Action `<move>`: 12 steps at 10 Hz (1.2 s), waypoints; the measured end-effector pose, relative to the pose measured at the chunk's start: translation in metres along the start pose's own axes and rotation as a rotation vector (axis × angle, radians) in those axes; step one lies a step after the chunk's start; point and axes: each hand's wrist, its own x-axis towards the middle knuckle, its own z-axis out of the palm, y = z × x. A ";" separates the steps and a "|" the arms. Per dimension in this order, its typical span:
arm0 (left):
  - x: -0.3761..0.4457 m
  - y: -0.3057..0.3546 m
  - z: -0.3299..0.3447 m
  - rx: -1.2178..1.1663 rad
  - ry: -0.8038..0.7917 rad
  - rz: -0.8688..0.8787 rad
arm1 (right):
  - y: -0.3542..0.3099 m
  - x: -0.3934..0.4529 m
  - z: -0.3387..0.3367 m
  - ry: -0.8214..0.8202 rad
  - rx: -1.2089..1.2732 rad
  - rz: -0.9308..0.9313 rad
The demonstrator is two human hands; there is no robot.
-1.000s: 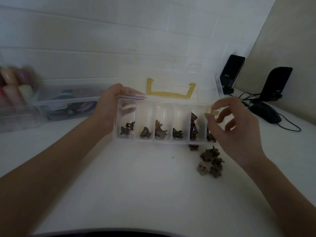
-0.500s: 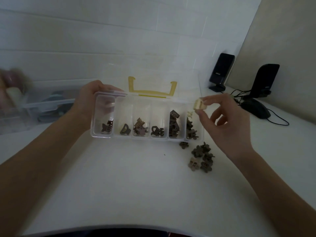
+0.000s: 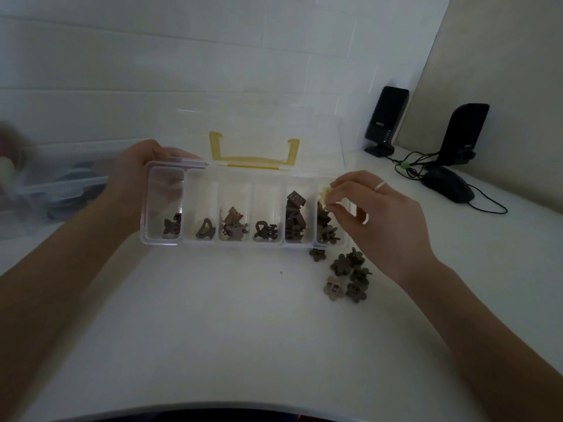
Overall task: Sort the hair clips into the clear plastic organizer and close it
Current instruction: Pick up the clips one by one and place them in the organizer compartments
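Over the organizer's (image 3: pixel 243 205) rightmost compartment, the right hand (image 3: pixel 377 220) pinches a pale clip (image 3: pixel 328 194), ready to drop it. Left hand (image 3: pixel 137 181) grips the far-left end, tilting the organizer. Loose clips (image 3: pixel 347 274) wait on the bench (image 3: pixel 228 330).

Clear, colourless plastic for the organizer (image 3: pixel 243 205), with a yellow handle (image 3: pixel 254 150) at its 12 o'clock edge. Dark brown hair clips (image 3: pixel 294 219) inside every compartment, one with a grid-like pattern of slots. Pale cream clip (image 3: pixel 327 196) pinched in the right hand (image 3: pixel 380 220), with a thin whitish band on one finger. More dark brown loose clips (image 3: pixel 350 274) at 5 o'clock of the organizer, one lighter tan among them. White table (image 3: pixel 228 330), white tiled wall. Black speakers (image 3: pixel 387 120) and black mouse (image 3: pixel 447 184) at 2 o'clock, with a green bead on the cable. Possibly bluish contents in a blurred clear bin (image 3: pixel 61 190) at 9 o'clock.
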 end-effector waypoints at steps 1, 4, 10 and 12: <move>-0.003 0.003 0.008 0.030 0.013 -0.011 | -0.003 0.002 -0.002 0.039 0.072 0.020; -0.018 0.009 0.026 -0.022 -0.081 0.002 | -0.010 0.001 -0.004 0.082 0.101 0.007; -0.027 0.011 0.039 -0.057 0.048 0.000 | -0.012 0.008 -0.021 -0.289 0.229 0.075; -0.030 0.010 0.045 -0.050 0.065 -0.011 | -0.009 0.007 -0.020 -0.519 -0.035 0.056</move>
